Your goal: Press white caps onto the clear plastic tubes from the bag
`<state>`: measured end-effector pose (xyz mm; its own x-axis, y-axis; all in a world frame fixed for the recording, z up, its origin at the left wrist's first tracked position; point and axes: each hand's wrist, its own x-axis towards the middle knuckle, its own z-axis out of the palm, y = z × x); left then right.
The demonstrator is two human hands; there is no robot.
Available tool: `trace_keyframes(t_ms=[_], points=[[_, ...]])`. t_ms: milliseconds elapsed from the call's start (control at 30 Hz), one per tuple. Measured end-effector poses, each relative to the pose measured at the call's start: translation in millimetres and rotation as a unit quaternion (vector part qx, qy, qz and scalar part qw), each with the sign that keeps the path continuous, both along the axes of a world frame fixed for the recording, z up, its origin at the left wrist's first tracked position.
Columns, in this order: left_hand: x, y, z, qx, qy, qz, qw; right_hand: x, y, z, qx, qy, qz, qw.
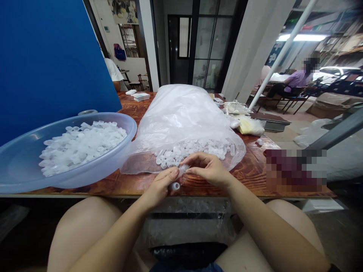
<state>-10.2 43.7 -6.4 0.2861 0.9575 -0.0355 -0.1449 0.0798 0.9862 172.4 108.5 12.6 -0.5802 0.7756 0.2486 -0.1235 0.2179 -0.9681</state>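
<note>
My left hand (163, 183) is closed at the table's front edge. A small translucent plastic tube (175, 186) with a round open end pokes out below its fingers. Close beside it, my right hand (210, 170) pinches a small whitish plastic cap (184, 168) between thumb and fingertips, and the left thumb comes right up to this piece. Just behind both hands, many similar white plastic caps (193, 149) spill at the mouth of a large clear plastic bag (181, 109). The fingers partly cover the held pieces.
On the left a wide blue basin (126, 149) holds a heap of white plastic pieces (85, 145). A blue panel (53, 56) rises behind it. Small boxes (141, 97) and bagged items (249, 124) lie further back on the wooden table (252, 181). A person in purple (297, 81) sits at far right.
</note>
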Motion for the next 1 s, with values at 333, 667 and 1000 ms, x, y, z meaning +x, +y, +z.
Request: trace_keyframes(t_ms=[333,667,1000], points=[[-6.9,-2.2,3.1,-0.086,-0.046,-0.091,0.991,8.6,-15.4,15.7,0.128,-0.113,0.001,0.985],[-3.9,-1.7,3.7,-0.07,-0.044,-0.09,0.992,6.1,-25.9,19.1,0.066,-0.132,0.031,0.989],[-6.9,-0.4,4.9,-0.055,-0.025,-0.09,0.994,5.6,-27.3,20.4,0.18,-0.16,-0.002,0.971]])
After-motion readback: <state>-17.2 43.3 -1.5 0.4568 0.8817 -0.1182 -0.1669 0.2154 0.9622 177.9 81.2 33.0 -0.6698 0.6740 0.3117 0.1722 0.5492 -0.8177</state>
